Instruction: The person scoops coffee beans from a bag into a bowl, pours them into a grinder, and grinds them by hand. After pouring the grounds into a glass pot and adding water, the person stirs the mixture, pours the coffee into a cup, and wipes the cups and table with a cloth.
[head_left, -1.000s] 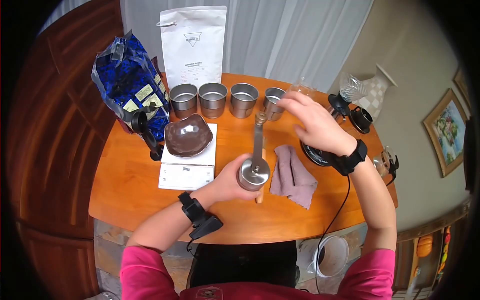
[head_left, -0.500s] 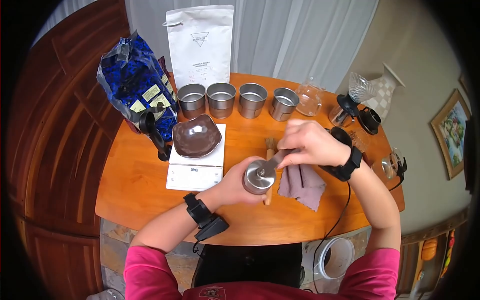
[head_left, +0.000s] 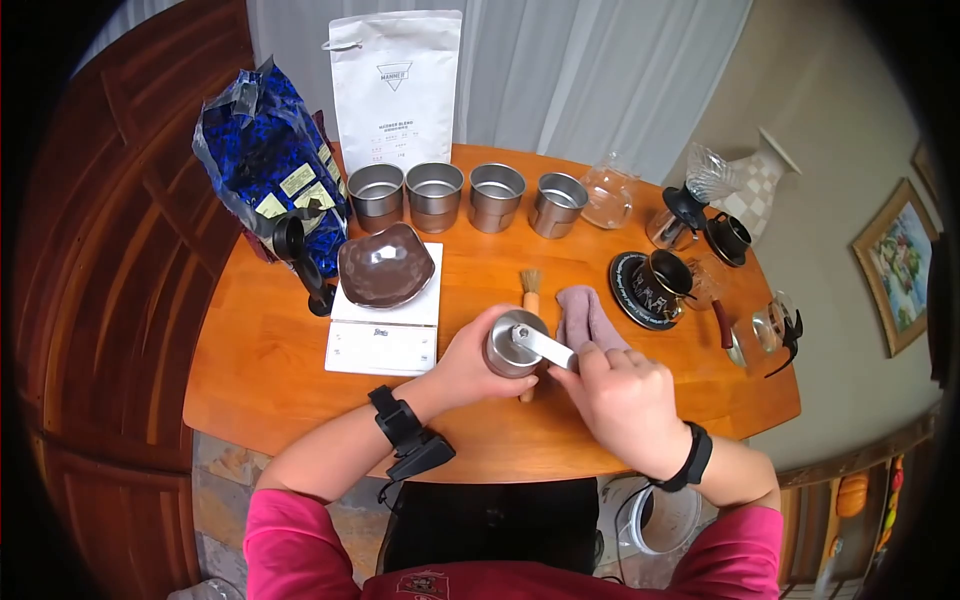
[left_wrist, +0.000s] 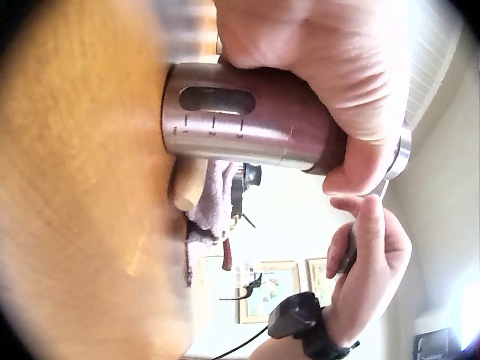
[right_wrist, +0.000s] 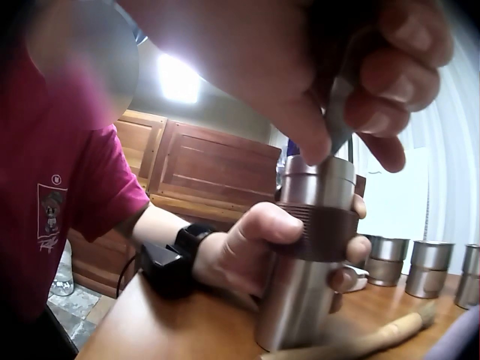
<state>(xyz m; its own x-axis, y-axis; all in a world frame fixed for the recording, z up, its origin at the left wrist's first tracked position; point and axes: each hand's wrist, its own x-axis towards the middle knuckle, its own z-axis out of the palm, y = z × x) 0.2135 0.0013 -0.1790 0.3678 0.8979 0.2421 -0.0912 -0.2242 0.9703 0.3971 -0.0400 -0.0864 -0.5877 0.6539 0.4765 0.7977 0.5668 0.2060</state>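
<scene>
A steel manual coffee grinder [head_left: 513,352] stands upright on the table, close to its front edge. My left hand [head_left: 466,362] wraps around its brown ribbed band [right_wrist: 321,231]. In the left wrist view the grinder's body [left_wrist: 225,124] shows a slot window and printed marks. My right hand [head_left: 628,405] grips the end of the crank handle [head_left: 550,348], which points to the right; the knob is hidden within the fingers. Beside the grinder lies a wooden-handled brush [head_left: 530,290], partly behind it, and a folded mauve cloth [head_left: 588,318] lies to the right.
At left a brown dish [head_left: 386,265] sits on a white scale [head_left: 382,346], near a blue bag [head_left: 268,165]. Several steel cups [head_left: 497,198] line the back before a white bag [head_left: 394,90]. Right are a cup [head_left: 668,275] on a black saucer and glassware [head_left: 608,195].
My right hand has come from an open pose above the grinder to gripping the crank, then swung it toward me and to the right. The left hand keeps holding the grinder.
</scene>
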